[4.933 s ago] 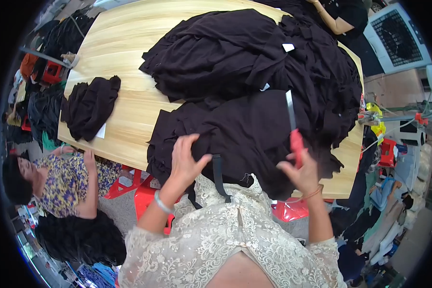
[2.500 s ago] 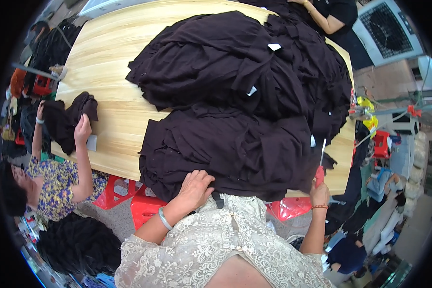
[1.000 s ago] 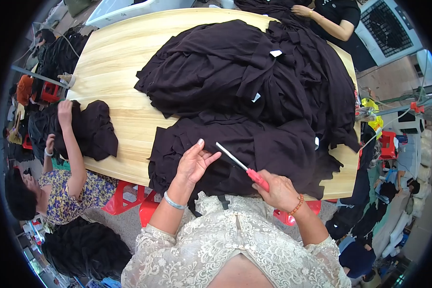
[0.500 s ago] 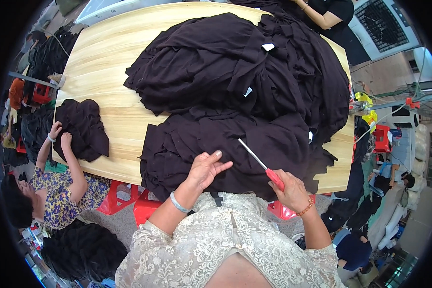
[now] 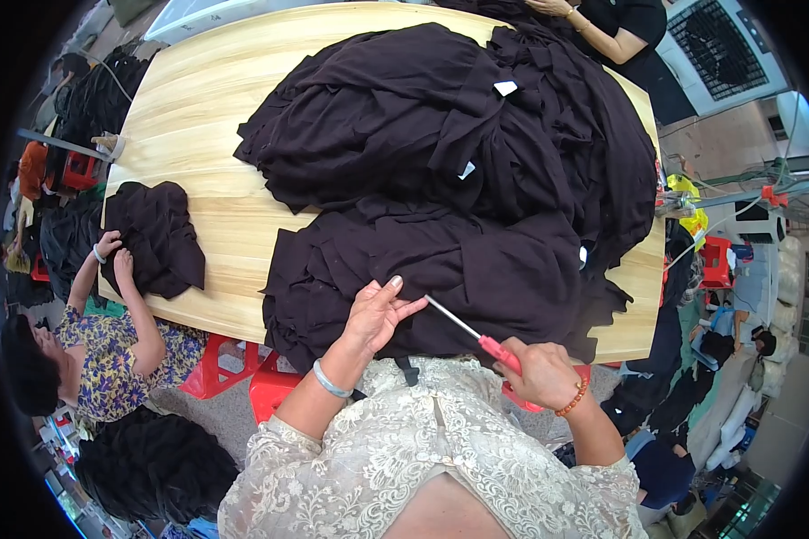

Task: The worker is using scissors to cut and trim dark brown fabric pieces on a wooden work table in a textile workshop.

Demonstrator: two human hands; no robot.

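OK, my tally: one tabletop (image 5: 229, 234) with three cloth piles on it, so one back pile (image 5: 395, 112), one front pile (image 5: 467, 260) and one small left pile (image 5: 160, 238), though the two big ones kinda run together. White tags (image 5: 506, 88): three I can spot. Two bare hands, left hand (image 5: 376, 316) and right hand (image 5: 541, 370), with one red-handled tool (image 5: 499, 352), one bangle (image 5: 332, 381) and one beaded bracelet (image 5: 576, 396) there. Two co-workers (image 5: 108, 359) at the tabletop. Red stool bits (image 5: 220, 366) show in three spots along the near edge, can't tell how many stools.
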